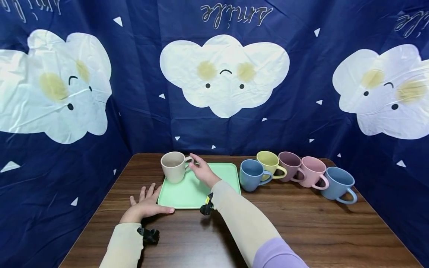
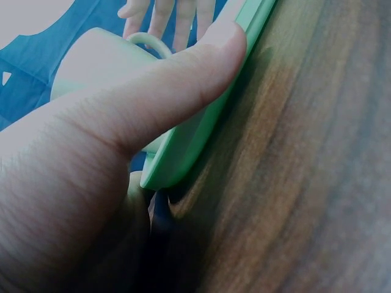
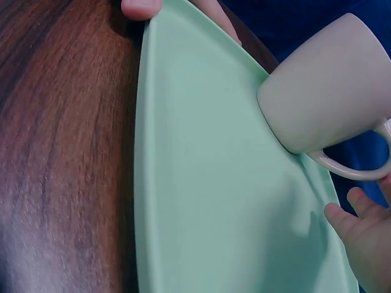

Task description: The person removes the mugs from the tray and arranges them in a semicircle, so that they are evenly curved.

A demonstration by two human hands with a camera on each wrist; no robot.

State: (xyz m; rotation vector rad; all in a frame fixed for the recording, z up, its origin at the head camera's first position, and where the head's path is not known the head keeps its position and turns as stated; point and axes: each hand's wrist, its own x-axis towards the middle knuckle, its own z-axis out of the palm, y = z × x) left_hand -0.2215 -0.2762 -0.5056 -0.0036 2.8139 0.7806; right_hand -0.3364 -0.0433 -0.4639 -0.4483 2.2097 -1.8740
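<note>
A beige mug [image 1: 173, 168] stands upright on the far-left part of a pale green tray [image 1: 192, 191], its handle pointing right. My right hand [image 1: 204, 174] is at that handle, fingers extended; in the right wrist view a fingertip [image 3: 385, 182] meets or nearly meets the handle, and the thumb is apart from it. At the tray's near-left corner, my left hand [image 1: 145, 206] rests with spread, straight fingers. Its thumb [image 2: 201, 67] lies along the near edge, while the other fingers reach past the left side, partly hidden by the tray.
Right of the tray stands a blue mug [image 1: 251, 175]. Beyond it a row runs rightward: a yellow mug [image 1: 268, 163], a mauve mug [image 1: 289, 165], a pink mug [image 1: 311, 171] and another blue mug [image 1: 336, 182]. All are on a brown wooden table [image 1: 301, 227] before a blue curtain [image 1: 144, 123].
</note>
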